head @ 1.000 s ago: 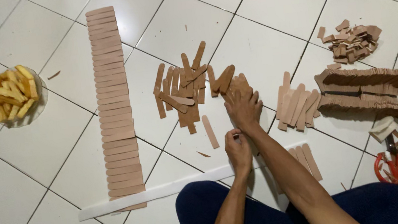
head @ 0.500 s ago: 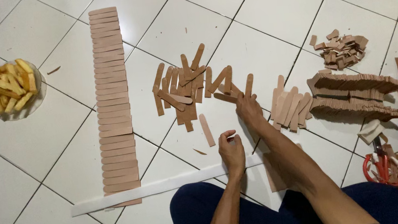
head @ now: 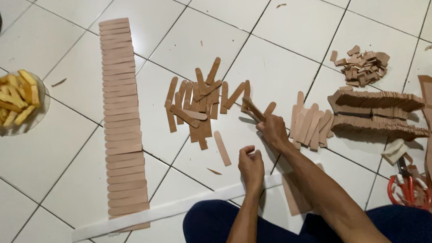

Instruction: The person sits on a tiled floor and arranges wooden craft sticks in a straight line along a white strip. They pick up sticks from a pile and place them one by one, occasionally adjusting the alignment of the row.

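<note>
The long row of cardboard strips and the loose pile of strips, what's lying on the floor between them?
Nothing: in the head view only bare white floor tile separates the row from the pile.

Brown cardboard strips (head: 200, 107), white floor tiles (head: 68, 167), red-handled scissors (head: 411, 191).

Bare tile between the strip row (head: 120, 122) and loose pile (head: 200, 104) gives passage.

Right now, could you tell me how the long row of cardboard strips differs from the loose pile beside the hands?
The row of strips lies flat, parallel and edge to edge in one straight column; the loose pile is jumbled, its strips crossing at angles. The row is far longer. Both are brown cardboard on the white tiled floor.
</note>
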{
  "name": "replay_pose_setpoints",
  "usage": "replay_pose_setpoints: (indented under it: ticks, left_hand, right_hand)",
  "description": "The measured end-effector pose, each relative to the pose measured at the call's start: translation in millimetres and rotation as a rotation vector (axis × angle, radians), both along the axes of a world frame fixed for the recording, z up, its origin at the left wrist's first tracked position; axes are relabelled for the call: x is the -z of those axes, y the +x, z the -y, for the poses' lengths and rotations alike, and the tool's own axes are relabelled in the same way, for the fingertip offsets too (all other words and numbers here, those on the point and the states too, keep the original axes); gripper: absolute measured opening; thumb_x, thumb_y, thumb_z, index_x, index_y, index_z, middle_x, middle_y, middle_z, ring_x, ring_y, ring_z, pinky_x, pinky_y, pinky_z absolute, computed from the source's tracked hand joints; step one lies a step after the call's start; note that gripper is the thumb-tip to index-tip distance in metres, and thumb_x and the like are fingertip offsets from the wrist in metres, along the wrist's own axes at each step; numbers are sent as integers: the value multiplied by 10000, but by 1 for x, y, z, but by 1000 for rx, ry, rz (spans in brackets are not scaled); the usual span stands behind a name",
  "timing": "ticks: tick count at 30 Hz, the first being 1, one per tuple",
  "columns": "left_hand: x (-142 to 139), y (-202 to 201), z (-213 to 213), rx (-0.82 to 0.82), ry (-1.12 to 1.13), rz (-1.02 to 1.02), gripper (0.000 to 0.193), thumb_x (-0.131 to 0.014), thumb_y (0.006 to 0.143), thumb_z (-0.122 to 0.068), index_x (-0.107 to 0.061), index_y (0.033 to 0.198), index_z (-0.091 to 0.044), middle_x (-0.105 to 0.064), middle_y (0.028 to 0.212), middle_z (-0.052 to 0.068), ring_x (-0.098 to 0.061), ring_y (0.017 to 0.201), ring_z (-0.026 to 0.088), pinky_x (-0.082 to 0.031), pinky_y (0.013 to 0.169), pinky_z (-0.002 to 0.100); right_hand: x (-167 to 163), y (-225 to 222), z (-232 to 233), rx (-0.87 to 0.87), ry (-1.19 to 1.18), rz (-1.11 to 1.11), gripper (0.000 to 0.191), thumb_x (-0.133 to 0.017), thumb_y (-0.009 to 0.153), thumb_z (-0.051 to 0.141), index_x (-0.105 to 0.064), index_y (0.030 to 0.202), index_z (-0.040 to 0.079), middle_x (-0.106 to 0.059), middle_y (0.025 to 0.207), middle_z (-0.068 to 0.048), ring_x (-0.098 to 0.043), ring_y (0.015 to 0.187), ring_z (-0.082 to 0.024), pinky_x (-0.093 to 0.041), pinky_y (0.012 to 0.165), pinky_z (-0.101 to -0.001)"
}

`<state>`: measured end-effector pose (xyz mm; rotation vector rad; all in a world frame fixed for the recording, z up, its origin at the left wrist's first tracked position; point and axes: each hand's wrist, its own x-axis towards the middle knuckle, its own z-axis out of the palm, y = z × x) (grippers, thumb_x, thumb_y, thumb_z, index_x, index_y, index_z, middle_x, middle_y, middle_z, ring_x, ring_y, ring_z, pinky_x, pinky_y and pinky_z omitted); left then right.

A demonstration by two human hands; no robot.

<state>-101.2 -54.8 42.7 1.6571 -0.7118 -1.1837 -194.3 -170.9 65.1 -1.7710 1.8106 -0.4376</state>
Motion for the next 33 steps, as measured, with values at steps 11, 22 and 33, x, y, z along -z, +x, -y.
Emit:
replay_pose_setpoints:
  ticks: [11,22,33]
  left_hand:
    - [-16,2,-11,24,48,-534,333,-712,884,-154,-610,1165,-8,-701,854,92,-618,637,167,-524,556,306]
    - [37,6,-10,-29,59,-206,448,-712,856,-113,-550,1216,98,-712,968,230,-697,739,266,-571,601,352]
    - [45,13,-11,-183,-80,-71,541,-682,888,-126,-459,1333,85,-669,1239,210,-676,1132,269,-547,947,346]
  right_hand:
    - [34,-43,-115,276,329,881,255,-655,976,254,-691,970,2,-651,704,-46,-605,586,-104,-498,543,-261]
    - [-17,-45,-141,304,82,222,397,-727,900,240,-692,1236,33,-707,833,-110,-680,703,-235,-546,639,-387]
    - [2,-54,-147,222,-162,95,277,-698,932,272,-757,1046,27,-724,980,-141,-704,906,-303,-551,809,-429]
